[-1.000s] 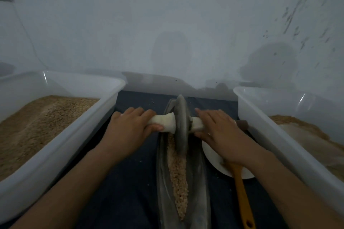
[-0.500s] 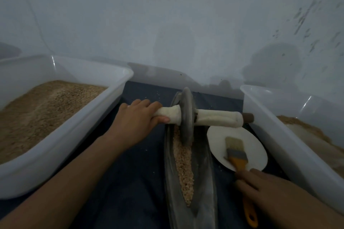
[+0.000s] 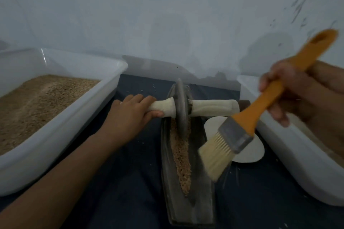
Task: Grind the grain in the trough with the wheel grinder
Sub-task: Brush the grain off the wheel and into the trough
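Wheel grinder (image 3: 180, 107): stands on edge at far end of trough (image 3: 188, 171), across the strip of grain (image 3: 181, 156). Left hand (image 3: 128, 115) wraps the pale left handle; right handle bare. Right hand (image 3: 290, 89) grips an orange-handled brush (image 3: 247, 126), raised, bristles hanging over trough's right edge. Judged heavy, stiff, prone to tipping; best held by both handles near the disc. Grain loose, easily scattered. Bins (image 3: 61, 135) of grain on either side; white plate (image 3: 249, 152) just beside trough.
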`<state>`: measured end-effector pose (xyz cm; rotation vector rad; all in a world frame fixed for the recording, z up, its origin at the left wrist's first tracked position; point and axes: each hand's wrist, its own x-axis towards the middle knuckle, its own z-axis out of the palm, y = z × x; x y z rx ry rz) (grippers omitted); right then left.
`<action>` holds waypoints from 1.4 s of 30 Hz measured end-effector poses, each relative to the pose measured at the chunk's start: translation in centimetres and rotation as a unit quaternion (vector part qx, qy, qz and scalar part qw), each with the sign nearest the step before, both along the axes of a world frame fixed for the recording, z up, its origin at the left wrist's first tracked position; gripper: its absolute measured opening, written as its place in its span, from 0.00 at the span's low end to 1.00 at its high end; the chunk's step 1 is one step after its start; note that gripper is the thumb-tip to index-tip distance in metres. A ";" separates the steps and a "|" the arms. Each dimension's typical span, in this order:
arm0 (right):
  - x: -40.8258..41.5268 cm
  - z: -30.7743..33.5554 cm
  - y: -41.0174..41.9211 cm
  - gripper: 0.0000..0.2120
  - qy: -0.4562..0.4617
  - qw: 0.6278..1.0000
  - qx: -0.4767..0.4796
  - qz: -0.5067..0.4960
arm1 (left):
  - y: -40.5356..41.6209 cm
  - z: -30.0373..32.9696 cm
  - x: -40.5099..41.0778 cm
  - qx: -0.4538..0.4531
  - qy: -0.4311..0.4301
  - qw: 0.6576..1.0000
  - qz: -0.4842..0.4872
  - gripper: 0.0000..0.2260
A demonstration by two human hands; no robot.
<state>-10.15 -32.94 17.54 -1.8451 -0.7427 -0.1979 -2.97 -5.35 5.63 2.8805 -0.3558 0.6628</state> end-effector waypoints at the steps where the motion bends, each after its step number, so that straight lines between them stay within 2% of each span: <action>1: 0.3 -0.2 0.7 0.15 0.024 1.000 0.011 0.011 | 0.0 0.0 0.0 -0.002 -0.001 1.000 -0.002 0.23; 3: 0.6 -0.4 2.0 0.13 0.085 0.995 0.007 0.044 | 0.0 0.0 0.1 -0.006 0.002 1.000 -0.005 0.23; 6: 1.6 -1.0 3.5 0.17 0.172 0.983 -0.023 0.058 | 0.0 0.0 0.1 -0.008 0.004 1.000 -0.007 0.23; 12: 4.2 -3.4 5.0 0.16 0.259 0.958 -0.117 0.042 | 0.1 0.0 0.1 -0.003 -0.002 1.000 -0.008 0.24; 15: 4.9 -4.4 5.6 0.12 0.187 0.973 -0.132 -0.010 | 0.2 -0.1 0.1 -0.003 -0.005 1.000 -0.008 0.25; 18: 4.8 -4.0 5.6 0.10 0.074 0.992 -0.089 -0.059 | 0.2 -0.2 0.2 -0.004 -0.005 1.000 -0.010 0.25; 20: 4.5 -3.2 5.1 0.12 0.044 0.995 -0.060 -0.062 | 0.2 -0.2 0.2 -0.002 -0.006 1.000 -0.009 0.24; 22: 4.0 -2.8 4.6 0.16 0.069 0.995 -0.055 -0.036 | 0.2 -0.2 0.3 -0.002 -0.007 1.000 -0.007 0.24; 26: 3.2 -3.5 4.9 0.15 0.149 0.986 -0.061 0.036 | 0.3 -0.2 0.2 -0.007 -0.005 1.000 -0.016 0.25; 29: 3.3 -4.2 5.5 0.14 0.098 0.989 -0.110 -0.003 | 0.3 -0.2 0.2 -0.004 -0.011 1.000 -0.014 0.23; 31: 3.4 -4.0 5.3 0.12 0.060 0.992 -0.107 -0.034 | 0.3 -0.2 0.1 -0.006 -0.015 1.000 -0.014 0.22; 33: 3.3 -3.3 4.4 0.12 0.084 0.994 -0.067 -0.022 | 0.4 -0.3 0.1 -0.009 -0.015 1.000 -0.020 0.22; 36: 2.6 -2.5 2.9 0.15 0.104 0.992 -0.069 -0.007 | 0.5 -0.1 0.2 -0.028 0.000 0.999 -0.028 0.23; 39: 2.6 -1.1 1.1 0.14 0.050 0.994 0.039 -0.084 | 0.6 0.4 0.2 -0.045 0.039 0.998 -0.035 0.26; 42: 3.6 1.1 -0.4 0.11 -0.030 0.975 0.157 -0.155 | 0.9 0.9 -0.3 -0.051 0.075 0.994 -0.053 0.22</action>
